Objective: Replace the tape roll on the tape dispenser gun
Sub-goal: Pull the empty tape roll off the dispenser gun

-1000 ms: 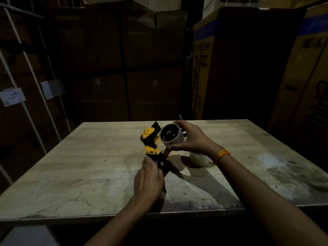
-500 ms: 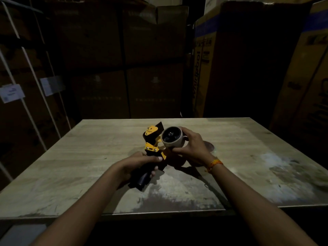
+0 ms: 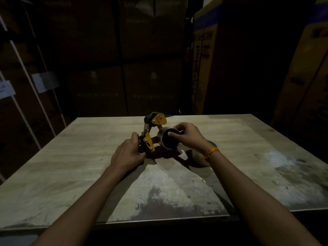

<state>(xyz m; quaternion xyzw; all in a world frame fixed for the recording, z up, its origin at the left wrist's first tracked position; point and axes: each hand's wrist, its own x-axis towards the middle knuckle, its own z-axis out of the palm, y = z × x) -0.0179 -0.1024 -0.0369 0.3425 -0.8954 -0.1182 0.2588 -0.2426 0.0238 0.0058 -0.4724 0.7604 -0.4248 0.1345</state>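
Left hand (image 3: 128, 154) clamped round the handle of the tape dispenser gun (image 3: 150, 134), held just above the table (image 3: 71, 174). Right hand (image 3: 188, 137) pinches the tape roll (image 3: 167, 140) on its hub — pull crooked and it may jam or slip free. A second roll (image 3: 197, 157), I think, lies under the wrist. Scuffed, pale-patched tabletop; beyond, dim stacked cartons (image 3: 150, 86).
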